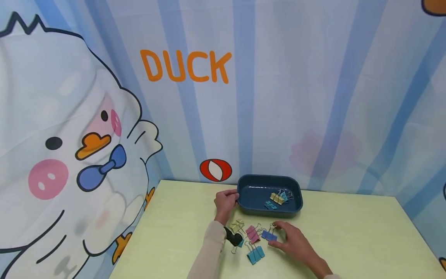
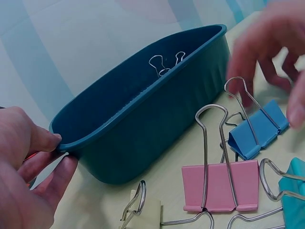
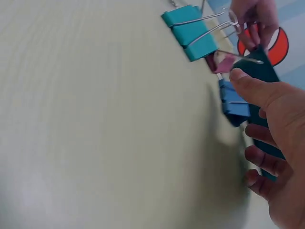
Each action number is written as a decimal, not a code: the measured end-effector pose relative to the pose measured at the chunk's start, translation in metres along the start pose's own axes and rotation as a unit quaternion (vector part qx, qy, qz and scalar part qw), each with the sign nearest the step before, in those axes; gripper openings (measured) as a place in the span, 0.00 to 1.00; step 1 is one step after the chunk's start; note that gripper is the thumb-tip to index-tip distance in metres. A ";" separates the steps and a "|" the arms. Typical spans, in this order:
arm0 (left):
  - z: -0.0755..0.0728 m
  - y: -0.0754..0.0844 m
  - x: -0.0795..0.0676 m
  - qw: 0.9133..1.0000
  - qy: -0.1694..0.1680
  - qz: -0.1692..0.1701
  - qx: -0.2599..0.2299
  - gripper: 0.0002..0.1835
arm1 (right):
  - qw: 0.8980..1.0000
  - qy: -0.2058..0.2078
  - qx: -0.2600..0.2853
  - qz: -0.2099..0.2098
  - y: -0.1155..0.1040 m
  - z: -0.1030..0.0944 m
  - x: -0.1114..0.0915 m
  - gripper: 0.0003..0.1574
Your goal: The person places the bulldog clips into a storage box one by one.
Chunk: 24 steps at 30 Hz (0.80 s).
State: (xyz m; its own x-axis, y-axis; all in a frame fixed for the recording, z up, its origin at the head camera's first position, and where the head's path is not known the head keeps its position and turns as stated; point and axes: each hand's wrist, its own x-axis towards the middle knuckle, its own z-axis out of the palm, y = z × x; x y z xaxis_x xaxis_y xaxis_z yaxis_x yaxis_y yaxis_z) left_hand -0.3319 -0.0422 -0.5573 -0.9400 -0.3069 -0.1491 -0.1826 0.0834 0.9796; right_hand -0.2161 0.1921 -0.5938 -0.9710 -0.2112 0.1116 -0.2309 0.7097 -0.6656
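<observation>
The blue binder clip lies at six o'clock from the tray, right hand spread beside it, left hand pinching the tray's nine-o'clock rim; judged light, stiff, best gripped across its body.

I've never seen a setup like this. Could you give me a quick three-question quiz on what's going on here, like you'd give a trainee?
1. True or false: the pink clip lies on the table, outside the tray.

2. What do the fingers of the left hand pinch?
A) the pink clip
B) the rim of the tray
C) the edge of the table

3. Fill in the colour: of the clips on the table, the right hand is nearest to the ____ one.

Key:
1. True.
2. B.
3. Blue: the blue clip sits between its thumb and fingers in the head view.
</observation>
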 end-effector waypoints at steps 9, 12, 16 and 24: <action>-0.001 0.002 0.002 1.000 0.005 0.001 0.011 0.09 | 0.997 0.062 -0.045 0.000 0.009 0.026 -0.002 0.18; -0.001 0.003 0.002 1.000 0.003 -0.006 0.009 0.09 | 0.997 0.068 -0.046 0.004 0.008 0.027 -0.003 0.17; 0.000 0.004 0.002 1.000 0.003 -0.009 0.004 0.09 | 0.996 0.078 -0.038 0.005 0.006 0.027 -0.007 0.16; 0.000 0.001 0.001 1.000 0.001 -0.012 0.008 0.09 | 0.996 0.087 -0.013 0.005 0.005 0.024 -0.016 0.15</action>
State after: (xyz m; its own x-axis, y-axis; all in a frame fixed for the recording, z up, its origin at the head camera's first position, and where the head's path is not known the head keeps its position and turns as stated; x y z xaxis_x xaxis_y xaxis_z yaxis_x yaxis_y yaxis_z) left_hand -0.3331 -0.0426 -0.5569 -0.9348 -0.3107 -0.1721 -0.2093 0.0906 0.9736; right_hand -0.2004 0.1828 -0.6169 -0.9685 -0.0862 0.2336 -0.2213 0.7281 -0.6488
